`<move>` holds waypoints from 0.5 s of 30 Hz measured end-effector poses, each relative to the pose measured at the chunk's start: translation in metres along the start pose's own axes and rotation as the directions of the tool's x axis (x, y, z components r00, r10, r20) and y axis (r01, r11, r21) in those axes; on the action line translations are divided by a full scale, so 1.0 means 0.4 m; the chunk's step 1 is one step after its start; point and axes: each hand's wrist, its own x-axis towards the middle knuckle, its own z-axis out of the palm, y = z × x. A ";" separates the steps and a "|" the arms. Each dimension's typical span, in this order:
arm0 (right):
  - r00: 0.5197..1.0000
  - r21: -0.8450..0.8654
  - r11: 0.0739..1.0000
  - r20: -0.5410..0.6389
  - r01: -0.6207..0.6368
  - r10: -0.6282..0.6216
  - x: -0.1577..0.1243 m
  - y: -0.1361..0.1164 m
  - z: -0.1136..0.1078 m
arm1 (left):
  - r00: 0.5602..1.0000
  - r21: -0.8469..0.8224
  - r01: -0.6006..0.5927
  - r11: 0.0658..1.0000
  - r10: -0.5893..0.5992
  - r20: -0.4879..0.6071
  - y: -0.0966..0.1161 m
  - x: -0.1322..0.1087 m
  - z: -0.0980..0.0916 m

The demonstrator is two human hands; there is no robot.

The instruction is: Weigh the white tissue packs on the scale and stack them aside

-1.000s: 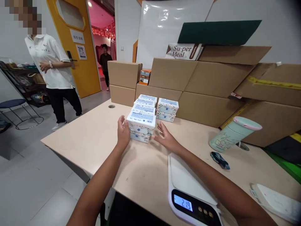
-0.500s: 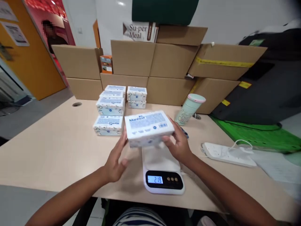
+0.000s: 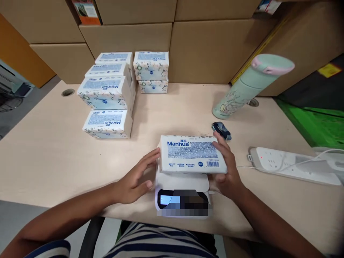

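A white tissue pack [image 3: 192, 156] printed "Manhua" lies label up over the plate of a white digital scale [image 3: 185, 183]. Whether its full weight rests there I cannot tell. My right hand [image 3: 228, 170] grips the pack's right end, fingers on top and thumb low at the front corner. With fingers stretched out, my left hand [image 3: 135, 179] touches the left end, its thumb held away. The scale's lit display [image 3: 169, 201] is partly blurred out. Farther back at left stand several stacked tissue packs [image 3: 103, 91], with two more packs [image 3: 151, 68] piled beside them.
A green tumbler [image 3: 242, 91] with a pink-trimmed lid stands at the back right. Near it lies a small dark folded item [image 3: 221, 130]. At right is a white power strip [image 3: 285, 165] with cables. Cardboard boxes [image 3: 209, 53] line the table's back edge.
The tissue pack has come down onto or close to the scale, both hands moving with it. My view has tilted downward and closer, so the table fills more of it.
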 end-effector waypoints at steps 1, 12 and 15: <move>1.000 0.027 1.000 0.008 -0.013 0.013 -0.002 0.002 0.003 | 1.000 0.015 -0.005 1.000 0.004 0.019 0.000 0.001 -0.004; 0.988 0.224 0.966 0.108 -0.130 0.108 -0.017 0.027 -0.004 | 1.000 0.094 0.000 0.996 -0.003 0.029 0.007 -0.001 -0.006; 0.992 0.233 0.966 0.085 -0.111 0.094 -0.007 0.019 -0.003 | 1.000 0.096 0.002 0.995 -0.005 0.028 0.011 0.000 -0.008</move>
